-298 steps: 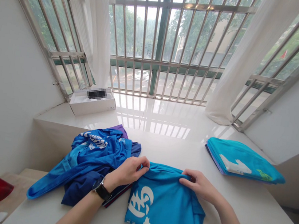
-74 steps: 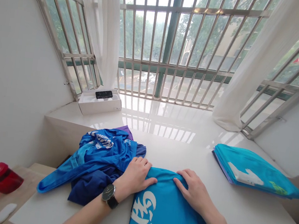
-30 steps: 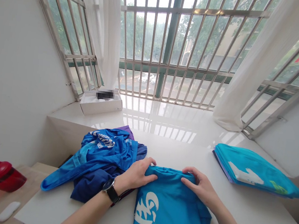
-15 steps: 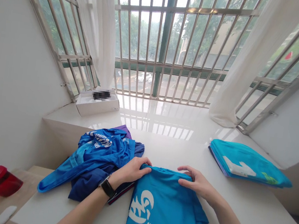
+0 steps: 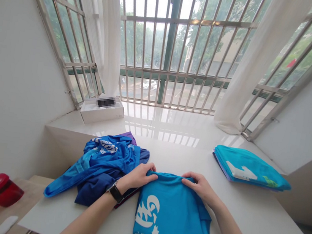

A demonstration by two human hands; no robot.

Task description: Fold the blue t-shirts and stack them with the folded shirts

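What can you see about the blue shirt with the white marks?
The blue shirt looks like soft, smooth cloth. It lies folded flat on the white table, with a few creases along its far edge and layers showing at its right side. Big white brush-like marks and small letters run down its left part. The left hand and right hand pinch its far edge between thumbs and fingers. It sits between a messy clothes pile and a neat folded stack.

before me at twelve o'clock the shirt [image 5: 174, 211] lies on the desk [image 5: 271, 224]; at eleven, the clothes heap [image 5: 106, 164], with the box [image 5: 104, 116] behind it on the ledge [image 5: 178, 122]; at two, the folded stack [image 5: 254, 157].
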